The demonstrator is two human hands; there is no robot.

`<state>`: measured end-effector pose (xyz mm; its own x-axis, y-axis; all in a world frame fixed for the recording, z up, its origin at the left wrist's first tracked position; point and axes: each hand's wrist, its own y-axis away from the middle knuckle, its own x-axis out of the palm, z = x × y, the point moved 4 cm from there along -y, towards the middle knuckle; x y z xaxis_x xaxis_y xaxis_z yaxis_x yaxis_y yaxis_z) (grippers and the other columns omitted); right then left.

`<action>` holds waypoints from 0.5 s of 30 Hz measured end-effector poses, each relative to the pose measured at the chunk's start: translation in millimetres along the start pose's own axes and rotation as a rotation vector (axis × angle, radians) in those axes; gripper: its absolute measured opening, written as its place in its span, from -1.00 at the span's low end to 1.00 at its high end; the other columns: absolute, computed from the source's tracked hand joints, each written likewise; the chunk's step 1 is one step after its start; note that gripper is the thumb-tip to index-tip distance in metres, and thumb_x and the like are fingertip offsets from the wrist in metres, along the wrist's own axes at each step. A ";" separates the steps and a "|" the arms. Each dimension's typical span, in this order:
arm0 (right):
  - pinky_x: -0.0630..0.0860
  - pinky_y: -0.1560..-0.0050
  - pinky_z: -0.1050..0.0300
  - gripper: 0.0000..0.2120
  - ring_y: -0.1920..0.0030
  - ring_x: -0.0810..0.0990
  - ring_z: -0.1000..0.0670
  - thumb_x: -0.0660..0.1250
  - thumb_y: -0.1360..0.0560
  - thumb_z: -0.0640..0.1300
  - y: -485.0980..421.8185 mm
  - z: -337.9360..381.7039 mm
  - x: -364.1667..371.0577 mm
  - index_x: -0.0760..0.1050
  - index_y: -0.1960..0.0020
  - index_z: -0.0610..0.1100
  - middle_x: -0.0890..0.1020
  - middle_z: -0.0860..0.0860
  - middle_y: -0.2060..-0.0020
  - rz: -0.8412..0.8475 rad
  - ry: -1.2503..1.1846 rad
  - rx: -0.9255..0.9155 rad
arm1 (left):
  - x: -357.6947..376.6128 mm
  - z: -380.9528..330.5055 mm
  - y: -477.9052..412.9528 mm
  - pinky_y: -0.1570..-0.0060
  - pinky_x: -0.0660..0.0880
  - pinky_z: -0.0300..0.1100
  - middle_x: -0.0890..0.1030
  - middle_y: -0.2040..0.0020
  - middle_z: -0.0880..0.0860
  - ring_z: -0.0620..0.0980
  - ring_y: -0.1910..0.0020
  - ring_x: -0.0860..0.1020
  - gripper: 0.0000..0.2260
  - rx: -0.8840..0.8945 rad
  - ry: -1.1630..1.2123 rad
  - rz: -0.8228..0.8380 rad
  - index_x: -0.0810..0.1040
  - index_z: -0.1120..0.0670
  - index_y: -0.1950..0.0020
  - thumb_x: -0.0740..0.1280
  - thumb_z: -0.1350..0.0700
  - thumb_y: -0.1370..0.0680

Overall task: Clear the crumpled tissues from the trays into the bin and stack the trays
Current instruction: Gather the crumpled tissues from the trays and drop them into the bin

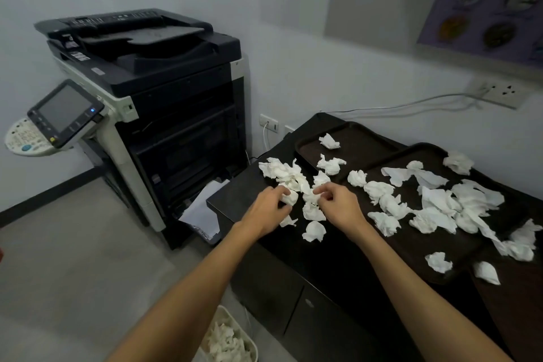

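Head view: both hands work at a heap of crumpled tissues (289, 176) on the dark cabinet top (241, 197), just left of the far tray (361, 138). The left hand (266, 211) has its fingers curled round one wad. The right hand (338, 204) seems to pinch another, its fingertips partly hidden. Many more tissues lie across the near tray (408, 244). The bin (249, 336) on the floor below holds tissues.
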<state>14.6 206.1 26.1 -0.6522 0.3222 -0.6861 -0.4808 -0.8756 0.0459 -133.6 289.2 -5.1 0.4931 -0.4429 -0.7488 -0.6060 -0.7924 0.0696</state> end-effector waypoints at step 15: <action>0.51 -0.09 -0.01 -0.66 -0.14 0.47 -0.12 0.21 -0.51 -0.22 -20.3 -16.2 37.4 0.47 -0.26 0.00 0.42 -0.13 -0.16 0.179 0.353 -0.107 | 41.8 19.3 4.9 -0.10 0.46 -0.02 0.39 -0.11 0.11 0.11 -0.11 0.45 -0.81 -0.031 -0.122 0.068 0.45 0.08 -0.20 0.20 0.15 -0.59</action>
<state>9.4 230.1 -12.3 -0.4698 0.0341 -0.8821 -0.3019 -0.9452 0.1242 -128.1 274.9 -48.7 0.3706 -0.4431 -0.8163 -0.6149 -0.7757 0.1419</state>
